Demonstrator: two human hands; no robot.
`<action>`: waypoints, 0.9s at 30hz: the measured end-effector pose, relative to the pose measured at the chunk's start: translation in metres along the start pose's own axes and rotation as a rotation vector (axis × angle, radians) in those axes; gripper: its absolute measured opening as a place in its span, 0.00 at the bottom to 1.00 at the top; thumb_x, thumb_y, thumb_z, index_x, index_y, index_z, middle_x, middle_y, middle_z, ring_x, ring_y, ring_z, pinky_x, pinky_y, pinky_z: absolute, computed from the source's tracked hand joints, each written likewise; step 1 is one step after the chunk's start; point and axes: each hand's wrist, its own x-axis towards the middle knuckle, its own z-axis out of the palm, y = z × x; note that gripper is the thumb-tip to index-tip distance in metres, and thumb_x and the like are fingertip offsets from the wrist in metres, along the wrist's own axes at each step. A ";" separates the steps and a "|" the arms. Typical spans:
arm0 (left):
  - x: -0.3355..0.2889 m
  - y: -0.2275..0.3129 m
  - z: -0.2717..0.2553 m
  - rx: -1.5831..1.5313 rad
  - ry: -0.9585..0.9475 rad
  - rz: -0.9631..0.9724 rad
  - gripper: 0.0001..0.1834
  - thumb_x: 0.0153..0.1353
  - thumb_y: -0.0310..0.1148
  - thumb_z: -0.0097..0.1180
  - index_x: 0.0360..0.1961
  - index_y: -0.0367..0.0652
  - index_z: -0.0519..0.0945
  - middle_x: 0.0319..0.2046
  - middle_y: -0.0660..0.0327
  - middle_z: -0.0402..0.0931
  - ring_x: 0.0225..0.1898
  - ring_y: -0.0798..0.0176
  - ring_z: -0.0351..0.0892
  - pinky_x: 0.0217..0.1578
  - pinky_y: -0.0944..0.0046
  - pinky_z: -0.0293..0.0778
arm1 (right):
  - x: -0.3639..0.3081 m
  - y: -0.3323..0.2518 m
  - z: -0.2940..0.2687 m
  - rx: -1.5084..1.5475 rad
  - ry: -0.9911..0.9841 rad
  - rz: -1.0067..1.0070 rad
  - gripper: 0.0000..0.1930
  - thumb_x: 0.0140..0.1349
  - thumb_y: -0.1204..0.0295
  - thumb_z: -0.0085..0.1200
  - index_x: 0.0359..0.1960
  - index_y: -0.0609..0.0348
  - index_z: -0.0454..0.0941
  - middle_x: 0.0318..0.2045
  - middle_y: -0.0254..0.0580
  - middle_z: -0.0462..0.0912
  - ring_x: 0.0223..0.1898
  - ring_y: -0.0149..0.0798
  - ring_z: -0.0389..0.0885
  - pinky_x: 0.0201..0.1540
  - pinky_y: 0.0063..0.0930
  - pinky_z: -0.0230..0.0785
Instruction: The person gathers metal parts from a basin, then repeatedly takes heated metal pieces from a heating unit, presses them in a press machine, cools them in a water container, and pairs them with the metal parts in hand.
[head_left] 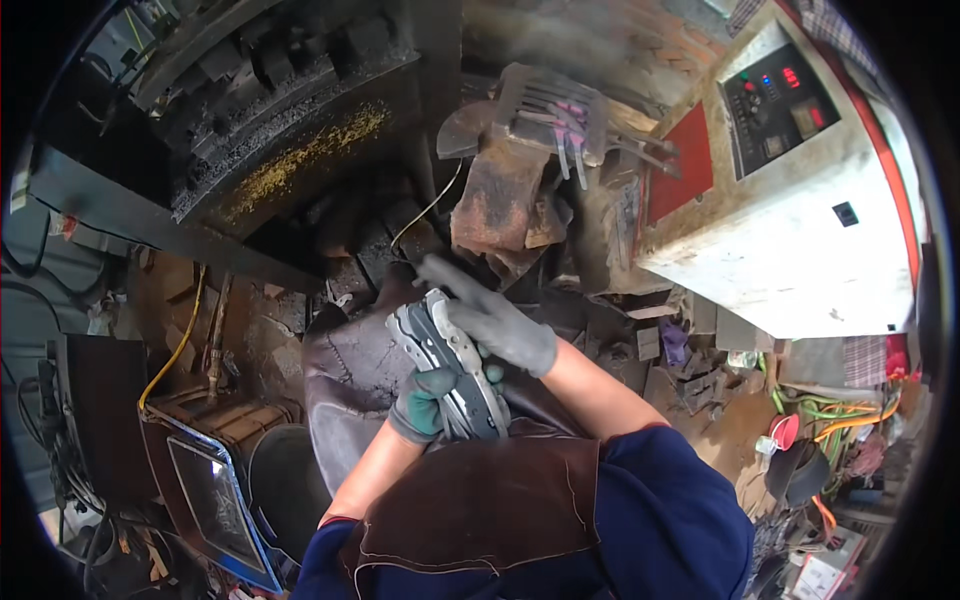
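Against my apron-covered lap I hold a bundle of long, flat grey metal pieces (437, 340) with shaped ends and lighter edges, too crowded together to count. My left hand (424, 402), in a green and grey glove, is closed round its lower left side. Along its upper right side lies my right hand (505, 328), in a grey glove, with fingers stretched out past the top end and slightly blurred. Green glove fingertips show between the bundle and the right wrist. A brown leather apron (480, 500) covers my front.
Ahead, a slotted metal block (545, 100) carries pinkish glowing metal pieces (570, 125). A white control cabinet (780, 260) with lit displays stands at right. Dark machinery (290, 130) fills the upper left. A blue-edged framed panel (220, 490) is at lower left. Hoses (860, 415) lie at right.
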 end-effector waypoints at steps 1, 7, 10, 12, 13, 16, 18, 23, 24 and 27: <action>-0.004 -0.001 -0.001 -0.038 -0.044 -0.020 0.39 0.48 0.40 0.65 0.60 0.39 0.64 0.47 0.49 0.74 0.48 0.51 0.77 0.49 0.52 0.76 | -0.010 -0.001 0.000 -0.007 0.001 -0.006 0.33 0.66 0.61 0.48 0.66 0.70 0.52 0.64 0.55 0.59 0.68 0.43 0.53 0.68 0.31 0.42; -0.024 -0.007 0.009 -0.092 -0.089 0.118 0.41 0.48 0.33 0.66 0.63 0.50 0.61 0.51 0.56 0.73 0.50 0.48 0.75 0.48 0.45 0.75 | -0.017 0.015 -0.024 -0.122 0.507 -0.135 0.18 0.67 0.60 0.48 0.50 0.63 0.72 0.41 0.42 0.79 0.42 0.35 0.78 0.45 0.26 0.72; -0.028 0.000 -0.003 -0.128 -0.174 0.094 0.40 0.49 0.28 0.65 0.64 0.52 0.61 0.53 0.58 0.71 0.52 0.46 0.74 0.49 0.43 0.74 | 0.009 0.030 -0.117 0.524 0.797 -0.092 0.13 0.65 0.57 0.51 0.34 0.54 0.76 0.23 0.28 0.74 0.21 0.23 0.69 0.20 0.14 0.62; -0.032 0.009 -0.014 -0.129 -0.196 0.116 0.38 0.49 0.26 0.64 0.63 0.52 0.62 0.54 0.58 0.71 0.54 0.45 0.72 0.52 0.42 0.72 | 0.031 0.027 -0.143 0.727 0.789 -0.065 0.14 0.64 0.55 0.51 0.32 0.53 0.75 0.22 0.27 0.73 0.19 0.23 0.67 0.17 0.12 0.58; -0.034 0.015 -0.016 -0.131 -0.197 0.119 0.38 0.49 0.26 0.64 0.63 0.52 0.62 0.54 0.58 0.71 0.54 0.45 0.72 0.52 0.42 0.72 | 0.041 0.021 -0.145 0.841 0.752 -0.074 0.16 0.63 0.52 0.51 0.31 0.52 0.75 0.22 0.27 0.73 0.19 0.23 0.66 0.17 0.11 0.57; -0.037 0.030 -0.021 -0.068 -0.143 0.184 0.37 0.49 0.31 0.65 0.61 0.53 0.65 0.51 0.62 0.71 0.49 0.49 0.74 0.51 0.44 0.73 | 0.064 0.011 -0.156 0.899 0.756 -0.115 0.20 0.61 0.47 0.50 0.29 0.51 0.74 0.22 0.27 0.72 0.19 0.23 0.66 0.15 0.11 0.55; -0.039 0.038 -0.024 -0.084 -0.150 0.211 0.37 0.48 0.29 0.65 0.61 0.53 0.65 0.52 0.62 0.71 0.50 0.48 0.74 0.52 0.44 0.72 | 0.076 0.006 -0.158 0.771 0.900 -0.098 0.21 0.63 0.47 0.48 0.27 0.51 0.74 0.20 0.27 0.72 0.17 0.24 0.65 0.14 0.14 0.53; -0.054 0.049 -0.040 -0.072 -0.088 0.372 0.35 0.48 0.31 0.66 0.59 0.53 0.67 0.51 0.62 0.70 0.50 0.48 0.73 0.53 0.43 0.72 | 0.050 0.017 -0.120 0.514 0.823 -0.147 0.11 0.65 0.62 0.47 0.28 0.50 0.76 0.15 0.26 0.70 0.13 0.25 0.64 0.14 0.19 0.54; -0.056 0.050 -0.039 -0.061 -0.074 0.381 0.35 0.47 0.31 0.66 0.59 0.52 0.67 0.51 0.61 0.70 0.51 0.48 0.73 0.53 0.44 0.72 | 0.032 0.018 -0.112 0.613 0.667 -0.131 0.09 0.64 0.62 0.47 0.32 0.50 0.77 0.16 0.27 0.70 0.13 0.25 0.64 0.14 0.18 0.54; -0.045 0.054 -0.047 -0.083 -0.074 0.384 0.34 0.47 0.31 0.65 0.58 0.45 0.67 0.52 0.59 0.72 0.51 0.49 0.75 0.53 0.45 0.72 | -0.004 -0.010 -0.064 0.515 0.536 -0.046 0.14 0.68 0.59 0.41 0.36 0.55 0.73 0.10 0.28 0.61 0.08 0.25 0.56 0.07 0.18 0.46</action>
